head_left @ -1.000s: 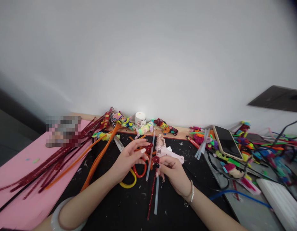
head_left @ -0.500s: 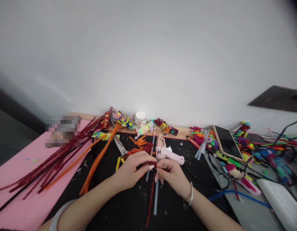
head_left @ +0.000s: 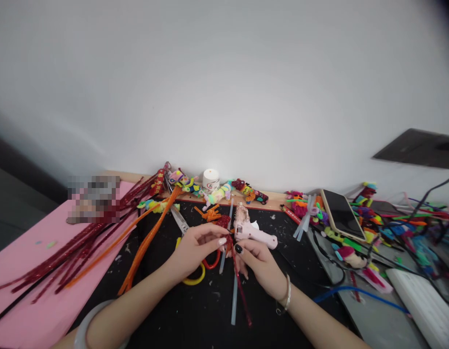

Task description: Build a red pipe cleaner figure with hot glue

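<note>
Between my hands is a dark red glittery pipe cleaner (head_left: 241, 288), its upper part coiled and its long tail hanging toward me. My left hand (head_left: 198, 248) pinches the coiled part between thumb and fingers. My right hand (head_left: 259, 261) is closed near the top of the tail, thumb against the fingers. Just beyond my hands lie a pale pink glue gun (head_left: 255, 233) and a curled red glittery piece (head_left: 223, 221). Scissors (head_left: 193, 280) with yellow and red handles lie partly under my left hand. A translucent glue stick (head_left: 234, 303) lies below my hands.
Bundles of red (head_left: 89, 242) and orange pipe cleaners (head_left: 148, 245) spread at left over a pink sheet (head_left: 13, 310). Finished fuzzy figures and a white paper cup (head_left: 211, 180) line the wall. At right are a phone (head_left: 343, 214), cables and a white power strip (head_left: 423, 308).
The red tail has swung from lower left to lower right. My hands have parted slightly, and more of the scissors' handles shows beside my left hand.
</note>
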`<state>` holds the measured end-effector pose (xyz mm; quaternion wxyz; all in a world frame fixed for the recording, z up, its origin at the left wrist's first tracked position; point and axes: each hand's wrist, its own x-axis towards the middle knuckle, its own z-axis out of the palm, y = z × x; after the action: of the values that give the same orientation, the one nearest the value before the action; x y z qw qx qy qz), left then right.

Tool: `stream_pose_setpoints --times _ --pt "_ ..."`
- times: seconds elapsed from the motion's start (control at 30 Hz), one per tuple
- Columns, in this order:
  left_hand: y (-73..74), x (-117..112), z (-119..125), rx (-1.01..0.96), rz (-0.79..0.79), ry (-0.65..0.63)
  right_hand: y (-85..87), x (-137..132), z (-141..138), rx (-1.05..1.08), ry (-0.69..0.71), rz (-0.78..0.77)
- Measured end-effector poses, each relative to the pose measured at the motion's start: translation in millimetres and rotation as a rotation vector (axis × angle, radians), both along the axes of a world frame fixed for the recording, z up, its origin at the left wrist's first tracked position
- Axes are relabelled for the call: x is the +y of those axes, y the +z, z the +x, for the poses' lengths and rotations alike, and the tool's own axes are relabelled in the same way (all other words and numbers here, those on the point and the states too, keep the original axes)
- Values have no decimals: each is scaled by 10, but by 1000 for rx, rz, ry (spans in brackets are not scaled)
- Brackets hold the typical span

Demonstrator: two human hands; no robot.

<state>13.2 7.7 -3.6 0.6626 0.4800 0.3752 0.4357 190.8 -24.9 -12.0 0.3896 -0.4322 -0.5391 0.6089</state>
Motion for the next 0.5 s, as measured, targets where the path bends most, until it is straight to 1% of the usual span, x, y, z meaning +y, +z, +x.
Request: stream_pose_setpoints --times 0.13,0.23,0.33,0.4,0.5 --pt "-21 7 -16 -191 -212 67 3 -13 -15 41 19 -23" --pt "-15 -5 -11 -277 -274 66 -35 -38 -25 98 -2 0" --pt "-3 -27 16 -231 -250 58 -64 -73 -23 103 -22 84" --pt "-2 -38 37 -164 -190 40 -66 -90 -16 69 -34 117" --pt "-15 -47 57 -109 -94 -12 -55 -90 -5 -25 -94 157"
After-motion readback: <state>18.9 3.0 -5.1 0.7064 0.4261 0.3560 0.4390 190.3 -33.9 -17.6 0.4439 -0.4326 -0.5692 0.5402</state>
